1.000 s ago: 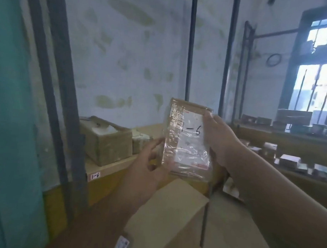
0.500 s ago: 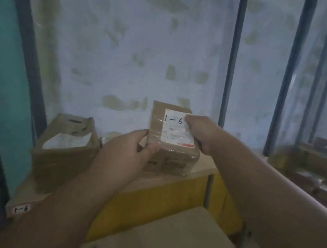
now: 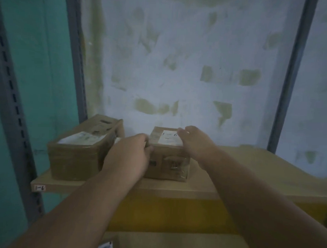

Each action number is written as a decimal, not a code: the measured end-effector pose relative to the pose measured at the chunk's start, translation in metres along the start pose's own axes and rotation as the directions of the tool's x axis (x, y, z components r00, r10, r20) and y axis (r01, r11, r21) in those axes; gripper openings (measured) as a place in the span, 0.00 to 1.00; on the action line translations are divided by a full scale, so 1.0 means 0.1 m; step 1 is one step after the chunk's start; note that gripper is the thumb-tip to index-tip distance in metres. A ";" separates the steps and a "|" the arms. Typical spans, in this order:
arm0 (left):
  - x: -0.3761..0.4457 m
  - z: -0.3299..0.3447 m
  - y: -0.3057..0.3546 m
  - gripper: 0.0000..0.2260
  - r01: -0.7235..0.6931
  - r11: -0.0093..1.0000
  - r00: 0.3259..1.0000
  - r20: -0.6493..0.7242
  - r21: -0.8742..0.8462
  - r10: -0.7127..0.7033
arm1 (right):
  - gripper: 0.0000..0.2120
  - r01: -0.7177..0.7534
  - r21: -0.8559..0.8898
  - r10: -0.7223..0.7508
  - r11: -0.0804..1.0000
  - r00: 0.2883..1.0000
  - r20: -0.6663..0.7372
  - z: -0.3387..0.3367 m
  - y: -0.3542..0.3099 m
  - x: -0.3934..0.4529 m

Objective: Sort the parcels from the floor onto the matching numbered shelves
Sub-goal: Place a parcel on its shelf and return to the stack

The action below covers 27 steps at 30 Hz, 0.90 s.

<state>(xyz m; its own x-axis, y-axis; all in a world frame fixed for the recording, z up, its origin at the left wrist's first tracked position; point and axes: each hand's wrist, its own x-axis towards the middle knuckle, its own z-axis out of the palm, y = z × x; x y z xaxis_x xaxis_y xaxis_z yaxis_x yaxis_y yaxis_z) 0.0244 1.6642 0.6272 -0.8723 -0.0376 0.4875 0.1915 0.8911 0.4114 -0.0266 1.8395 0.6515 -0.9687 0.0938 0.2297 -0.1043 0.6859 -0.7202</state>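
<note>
Currently, taped parcel (image 3: pixel 167 157) marked 1-6 sits on shelf (image 3: pixel 249 182) near its front edge, beside larger box (image 3: pixel 80 150) at the left end. Left hand (image 3: pixel 128 156) and right hand (image 3: pixel 193 143) grip its sides, fingers curled.

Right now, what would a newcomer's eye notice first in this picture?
Both hands, left hand and right hand, hold a small parcel marked 1-6 at the centre of the shelf. A bigger box sits to its left, above the shelf tag reading 1-6.
</note>
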 end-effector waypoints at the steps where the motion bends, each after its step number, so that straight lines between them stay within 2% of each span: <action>1: -0.04 0.00 -0.01 0.14 0.002 1.000 0.999 -0.034 -0.010 -0.002 | 0.26 0.032 -0.051 -0.033 0.998 0.999 -0.021 -0.01 -0.02 -0.06; 5: -0.24 0.01 -0.09 0.15 -0.025 0.997 0.994 -0.104 -0.079 0.017 | 0.26 0.177 -0.185 -0.200 0.967 0.973 -0.116 -0.04 -0.18 -0.41; 12: -0.74 -0.21 -0.59 0.11 -0.139 0.967 0.990 -0.064 -0.215 0.129 | 0.25 0.337 -0.224 -0.375 0.915 0.913 -0.159 0.28 -0.73 -1.23; 16: -1.22 -0.64 -1.44 0.11 -0.095 0.960 0.994 -0.076 -0.264 0.078 | 0.24 0.422 -0.195 -0.451 0.885 0.881 -0.143 0.89 -1.26 -1.80; 21: -1.91 -1.35 -2.69 0.13 -0.030 0.993 0.987 -0.157 -0.117 0.011 | 0.25 0.566 -0.069 -0.570 0.822 0.818 -0.073 1.98 -2.04 -2.48; 23: -2.15 -1.66 -3.15 0.15 0.025 0.997 0.983 -0.181 -0.071 -0.037 | 0.26 0.610 0.008 -0.609 0.793 0.792 -0.030 2.42 -2.40 -2.68; 27: -2.49 -2.24 -4.03 0.12 0.180 0.984 0.966 -0.191 0.003 -0.176 | 0.33 0.673 0.137 -0.683 0.726 0.730 0.034 3.31 -3.11 -2.95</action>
<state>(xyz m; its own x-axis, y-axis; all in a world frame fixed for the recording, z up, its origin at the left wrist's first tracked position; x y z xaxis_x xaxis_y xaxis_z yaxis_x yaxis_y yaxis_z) 0.2655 1.2130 0.5127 -0.7900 -0.2796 0.5457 0.0302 0.8712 0.4900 0.2175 1.3596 0.5908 -0.6434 -0.4247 0.6369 -0.7590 0.4627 -0.4581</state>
